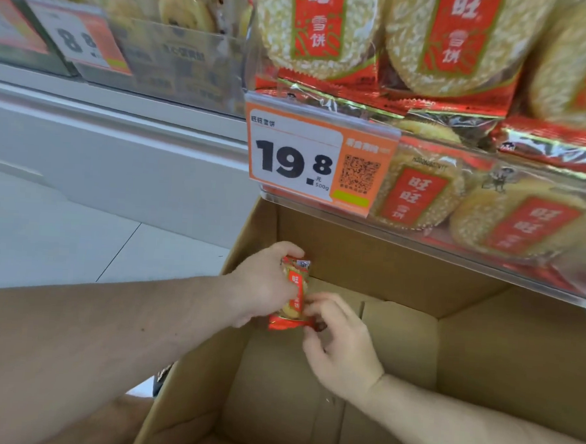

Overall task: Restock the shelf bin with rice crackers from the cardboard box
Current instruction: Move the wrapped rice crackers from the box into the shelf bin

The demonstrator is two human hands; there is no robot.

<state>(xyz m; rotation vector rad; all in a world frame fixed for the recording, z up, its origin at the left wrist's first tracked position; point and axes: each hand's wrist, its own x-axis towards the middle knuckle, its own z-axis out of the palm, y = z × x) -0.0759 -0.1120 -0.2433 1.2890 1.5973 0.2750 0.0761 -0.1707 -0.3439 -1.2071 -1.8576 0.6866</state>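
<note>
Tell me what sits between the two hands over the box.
In the head view, a red rice cracker packet sits between the left hand and right hand, both gripping it above the cardboard box.

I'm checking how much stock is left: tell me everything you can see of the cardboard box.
The cardboard box is plain brown, open-topped, standing below the clear shelf bin. Its visible floor is bare folded flaps. The left hand and right hand reach inside, both holding one red rice cracker packet.

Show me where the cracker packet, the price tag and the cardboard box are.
cracker packet (295, 295): head view, red label on its front.
price tag (290, 160): head view, the large printed digits.
cardboard box (402, 263): head view, bare inner back wall.
</note>
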